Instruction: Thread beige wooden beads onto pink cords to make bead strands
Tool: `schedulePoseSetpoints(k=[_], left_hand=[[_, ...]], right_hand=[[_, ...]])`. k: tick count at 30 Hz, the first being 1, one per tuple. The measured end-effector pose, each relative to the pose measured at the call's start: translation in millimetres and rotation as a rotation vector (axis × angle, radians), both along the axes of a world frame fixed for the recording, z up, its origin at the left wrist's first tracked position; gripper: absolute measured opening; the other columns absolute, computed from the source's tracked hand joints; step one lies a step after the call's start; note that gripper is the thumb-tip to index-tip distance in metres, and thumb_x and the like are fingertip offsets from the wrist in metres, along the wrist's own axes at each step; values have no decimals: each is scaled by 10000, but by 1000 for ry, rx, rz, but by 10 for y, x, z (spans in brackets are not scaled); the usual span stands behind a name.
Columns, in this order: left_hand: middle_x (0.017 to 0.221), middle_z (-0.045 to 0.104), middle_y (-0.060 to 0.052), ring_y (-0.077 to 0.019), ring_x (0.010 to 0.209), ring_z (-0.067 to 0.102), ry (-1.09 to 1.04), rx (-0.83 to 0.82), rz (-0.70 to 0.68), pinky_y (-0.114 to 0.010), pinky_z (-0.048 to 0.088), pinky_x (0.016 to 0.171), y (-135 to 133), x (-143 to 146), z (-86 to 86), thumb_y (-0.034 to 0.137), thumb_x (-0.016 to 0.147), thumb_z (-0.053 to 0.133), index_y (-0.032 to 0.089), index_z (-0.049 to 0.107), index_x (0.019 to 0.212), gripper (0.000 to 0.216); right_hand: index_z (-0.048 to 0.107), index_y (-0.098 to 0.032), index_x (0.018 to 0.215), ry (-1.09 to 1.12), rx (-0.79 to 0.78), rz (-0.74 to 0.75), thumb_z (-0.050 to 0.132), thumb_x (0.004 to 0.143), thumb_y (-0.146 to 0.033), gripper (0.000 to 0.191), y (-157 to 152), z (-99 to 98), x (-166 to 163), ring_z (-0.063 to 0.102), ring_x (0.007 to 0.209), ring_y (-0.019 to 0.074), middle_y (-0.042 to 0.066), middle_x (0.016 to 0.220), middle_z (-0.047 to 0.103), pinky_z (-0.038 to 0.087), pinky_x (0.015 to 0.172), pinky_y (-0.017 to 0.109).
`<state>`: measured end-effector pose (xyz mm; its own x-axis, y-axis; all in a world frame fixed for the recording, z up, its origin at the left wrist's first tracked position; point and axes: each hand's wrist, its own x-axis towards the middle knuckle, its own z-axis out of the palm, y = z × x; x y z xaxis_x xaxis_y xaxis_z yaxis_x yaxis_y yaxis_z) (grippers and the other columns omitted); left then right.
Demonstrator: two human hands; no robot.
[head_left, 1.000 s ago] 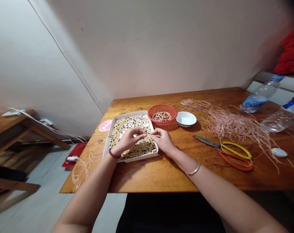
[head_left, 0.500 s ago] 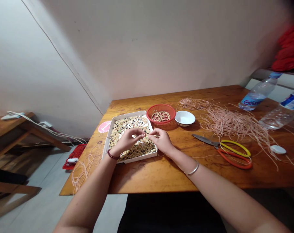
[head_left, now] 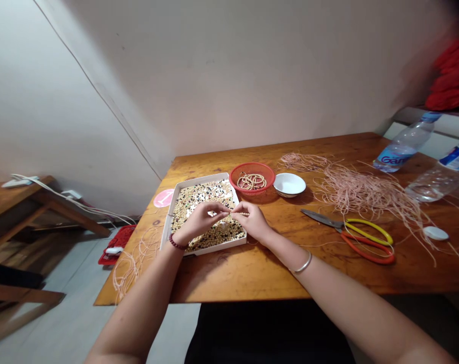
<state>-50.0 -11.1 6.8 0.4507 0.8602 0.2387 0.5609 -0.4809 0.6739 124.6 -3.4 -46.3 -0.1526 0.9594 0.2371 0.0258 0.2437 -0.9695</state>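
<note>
Above a white tray (head_left: 204, 251) filled with tan, black and white beads (head_left: 202, 194), my two hands meet fingertip to fingertip. My left hand (head_left: 206, 217), with a dark red bead bracelet at its wrist, is closed in a pinch; what lies between its fingertips is too small to make out. My right hand (head_left: 254, 221), with a silver bangle on its wrist, pinches a short strand of tan beads (head_left: 240, 214), partly hidden by the fingers. Just behind the hands, a red basket (head_left: 252, 192) holds finished-looking loops of beads (head_left: 252, 181).
A white bowl (head_left: 290, 185) stands beside the basket. Scissors (head_left: 348, 232) with yellow and orange handles lie to the right, below a heap of pink cord (head_left: 362, 187). Two plastic bottles (head_left: 402, 146) stand at far right. More cord (head_left: 132, 263) hangs at the left table edge.
Both hands stay over the tray in nearly the same pinch, fingertips still together. The whole view has shifted very slightly; nothing is seen to be picked up or let go.
</note>
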Motion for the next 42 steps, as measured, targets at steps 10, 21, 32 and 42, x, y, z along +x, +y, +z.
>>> schedulePoseSetpoints(k=[10,21,32,42], left_hand=[[752,644,-40,-160,733,561,328,387,66,-271,425,697,-11,21,-90,299,881,549,199,666,798,175],[771,618,-25,-152,712,552,399,425,122,-243,384,626,-33,1,-101,359,860,583,206,610,806,164],[889,665,-48,-186,804,601,509,232,114,-275,434,718,-48,-13,-113,322,877,526,212,648,918,170],[831,704,-17,-168,765,623,429,78,-107,-262,437,734,-55,16,-131,266,830,585,228,706,853,129]], right_hand=[[635,-219,934,-100,-22,58,391,888,-498,373,1,-52,28,558,561,149,-11,622,627,394,552,248],[682,-201,786,-277,111,60,545,799,-317,180,-49,11,29,627,712,183,22,785,704,445,672,278],[615,-157,705,-4,-87,5,590,705,-354,199,97,-63,22,556,664,156,28,695,634,427,629,256],[622,-158,655,49,-149,-14,597,674,-369,213,132,-65,27,490,570,131,-8,582,564,387,567,244]])
